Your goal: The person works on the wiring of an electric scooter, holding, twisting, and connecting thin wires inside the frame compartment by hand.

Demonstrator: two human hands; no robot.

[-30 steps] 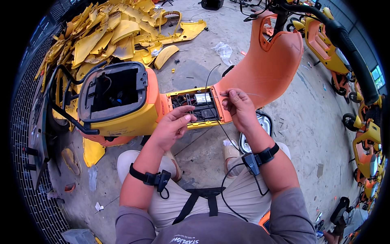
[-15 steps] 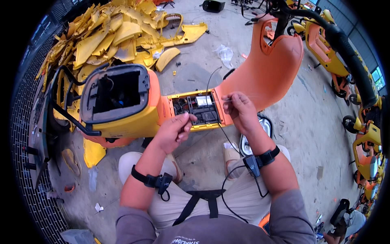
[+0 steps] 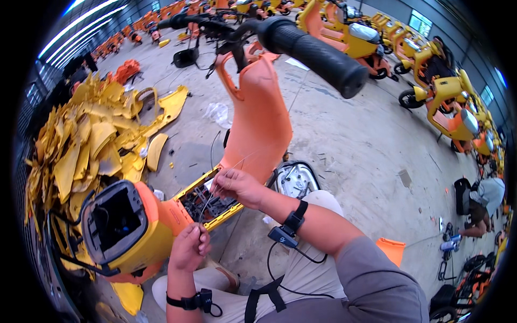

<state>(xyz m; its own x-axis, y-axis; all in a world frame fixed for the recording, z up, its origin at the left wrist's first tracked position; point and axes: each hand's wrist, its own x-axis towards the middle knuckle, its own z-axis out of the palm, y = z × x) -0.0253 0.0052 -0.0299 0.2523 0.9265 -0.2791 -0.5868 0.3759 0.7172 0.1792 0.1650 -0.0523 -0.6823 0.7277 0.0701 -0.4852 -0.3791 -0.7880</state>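
Note:
A thin wire (image 3: 202,209) stretches between my two hands, over the open floor compartment of a yellow and orange scooter. My right hand (image 3: 240,188) pinches it above the compartment's far part, near the orange front panel (image 3: 258,118). Lower and to the left, my left hand (image 3: 187,248) is closed with thumb and finger together at the wire's other visible part. Inside the compartment, framed by a yellow rim (image 3: 218,219), dark parts and cables are partly hidden by my hands. The uncovered seat box (image 3: 141,231) stands left of my left hand.
The scooter's black handlebar grip (image 3: 315,54) juts overhead. A heap of yellow panels (image 3: 81,145) lies at the left. A metal-coloured part (image 3: 296,180) rests beyond my right knee. Rows of scooters (image 3: 452,107) and a crouching person (image 3: 484,199) are at the right.
The view has swung right and upward, so the scooter sits further left and tilted. Both hands remain pinched over the compartment; they look nearer each other sideways.

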